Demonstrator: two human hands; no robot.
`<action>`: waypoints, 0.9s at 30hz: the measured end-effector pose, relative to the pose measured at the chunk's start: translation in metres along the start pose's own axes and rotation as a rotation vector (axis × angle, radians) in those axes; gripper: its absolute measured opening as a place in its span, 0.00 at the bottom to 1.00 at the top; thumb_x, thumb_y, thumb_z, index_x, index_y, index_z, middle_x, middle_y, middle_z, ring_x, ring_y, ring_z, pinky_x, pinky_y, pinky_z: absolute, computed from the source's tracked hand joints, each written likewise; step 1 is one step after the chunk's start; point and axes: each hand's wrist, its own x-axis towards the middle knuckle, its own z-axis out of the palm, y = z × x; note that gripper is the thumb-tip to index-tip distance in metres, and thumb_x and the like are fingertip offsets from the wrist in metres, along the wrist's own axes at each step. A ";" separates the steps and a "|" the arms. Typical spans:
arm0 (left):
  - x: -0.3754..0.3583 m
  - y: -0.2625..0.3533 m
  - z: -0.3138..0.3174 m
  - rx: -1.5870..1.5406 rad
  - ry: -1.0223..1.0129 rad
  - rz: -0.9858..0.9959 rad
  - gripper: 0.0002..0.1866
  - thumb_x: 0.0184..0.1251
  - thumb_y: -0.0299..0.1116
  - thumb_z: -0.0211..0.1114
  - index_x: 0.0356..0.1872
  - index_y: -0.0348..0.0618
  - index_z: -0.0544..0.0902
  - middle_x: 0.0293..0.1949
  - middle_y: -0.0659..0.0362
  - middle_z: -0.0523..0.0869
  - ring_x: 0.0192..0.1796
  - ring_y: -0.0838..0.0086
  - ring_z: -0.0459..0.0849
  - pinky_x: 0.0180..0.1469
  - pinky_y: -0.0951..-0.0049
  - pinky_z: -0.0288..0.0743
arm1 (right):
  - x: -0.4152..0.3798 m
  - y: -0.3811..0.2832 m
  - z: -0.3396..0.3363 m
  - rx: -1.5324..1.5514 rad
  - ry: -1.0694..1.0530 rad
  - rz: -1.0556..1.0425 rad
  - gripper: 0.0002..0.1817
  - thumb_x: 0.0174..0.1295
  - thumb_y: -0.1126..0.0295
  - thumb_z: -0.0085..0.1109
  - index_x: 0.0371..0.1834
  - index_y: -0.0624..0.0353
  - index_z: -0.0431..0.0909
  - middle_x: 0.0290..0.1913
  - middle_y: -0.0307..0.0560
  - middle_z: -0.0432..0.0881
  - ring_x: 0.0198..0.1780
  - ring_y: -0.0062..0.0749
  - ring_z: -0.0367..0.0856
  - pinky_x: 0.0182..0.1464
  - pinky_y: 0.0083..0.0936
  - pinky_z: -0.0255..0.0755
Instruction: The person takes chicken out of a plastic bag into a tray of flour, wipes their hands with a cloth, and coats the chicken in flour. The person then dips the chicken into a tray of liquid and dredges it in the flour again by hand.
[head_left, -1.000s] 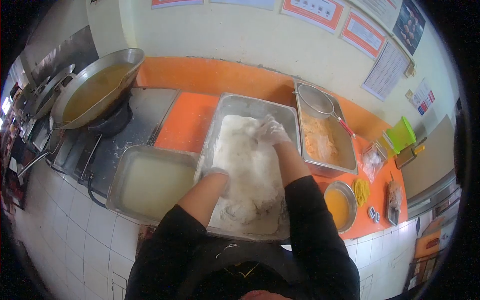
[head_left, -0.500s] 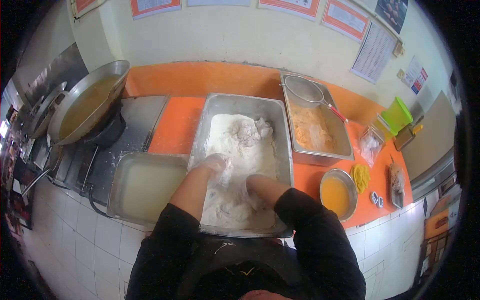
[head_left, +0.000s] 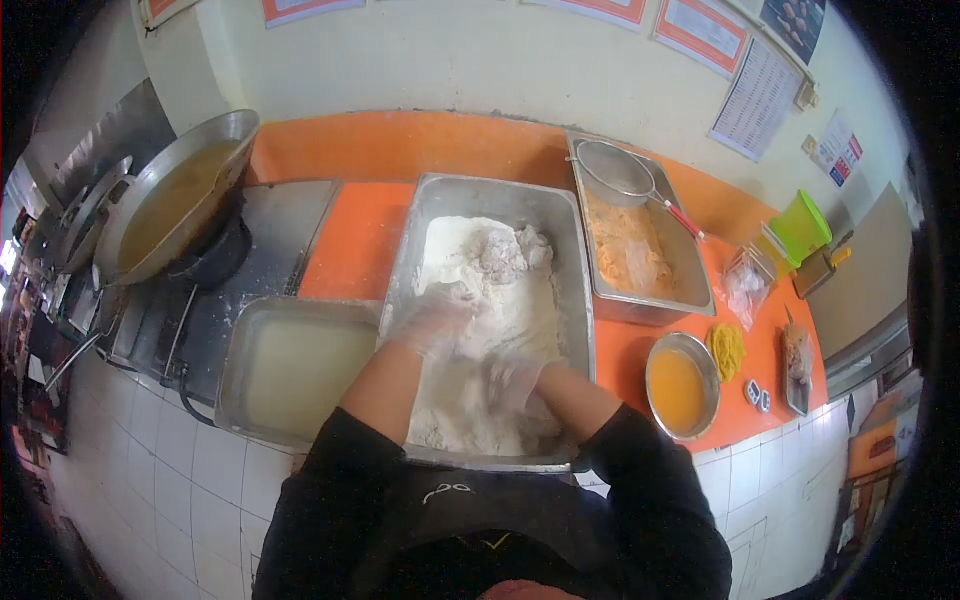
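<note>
Both my hands, in clear plastic gloves dusted white, are inside a deep steel tray of white flour. My left hand is above the flour left of the middle, smeared by motion, its fingers pointing inward. Nearer the front, my right hand is low over the flour, its fingers blurred and partly hidden. Whether either holds something, I cannot make out. Flour-coated lumps lie together at the tray's far end, beyond my hands.
At left are a wok of oil on a stove and a tray of cloudy liquid. At right stand a tray of orange pieces with a strainer across it, a bowl of orange liquid and a yellow cloth.
My left hand has risen slightly and moved inward over the flour. My right hand has lifted so more of its glove shows. The view has shifted a little.
</note>
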 end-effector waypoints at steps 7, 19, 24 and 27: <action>-0.006 -0.026 0.016 -0.451 -0.294 0.321 0.20 0.57 0.38 0.59 0.49 0.37 0.74 0.45 0.56 0.80 0.42 0.67 0.79 0.44 0.69 0.72 | -0.036 -0.012 -0.039 -0.810 0.654 -0.200 0.18 0.51 0.65 0.55 0.45 0.60 0.74 0.30 0.46 0.78 0.26 0.30 0.77 0.30 0.20 0.73; -0.006 -0.010 0.009 0.701 -0.096 0.036 0.27 0.53 0.56 0.56 0.37 0.40 0.81 0.38 0.49 0.82 0.39 0.61 0.79 0.43 0.67 0.72 | -0.021 -0.004 0.026 -0.757 0.018 0.186 0.12 0.56 0.64 0.50 0.41 0.56 0.74 0.30 0.44 0.77 0.26 0.24 0.76 0.29 0.17 0.71; 0.040 -0.046 0.011 0.504 0.493 0.069 0.27 0.54 0.56 0.57 0.37 0.39 0.81 0.36 0.49 0.82 0.38 0.59 0.78 0.43 0.66 0.71 | -0.031 0.009 -0.001 -0.694 0.156 0.172 0.11 0.57 0.64 0.50 0.40 0.55 0.74 0.30 0.43 0.77 0.27 0.22 0.76 0.30 0.18 0.70; -0.020 0.020 -0.008 0.106 0.367 0.022 0.23 0.57 0.49 0.57 0.42 0.37 0.79 0.36 0.50 0.81 0.43 0.58 0.78 0.46 0.59 0.70 | -0.042 0.009 -0.027 -0.684 0.312 0.080 0.10 0.57 0.64 0.50 0.39 0.55 0.74 0.30 0.43 0.77 0.28 0.22 0.76 0.30 0.18 0.70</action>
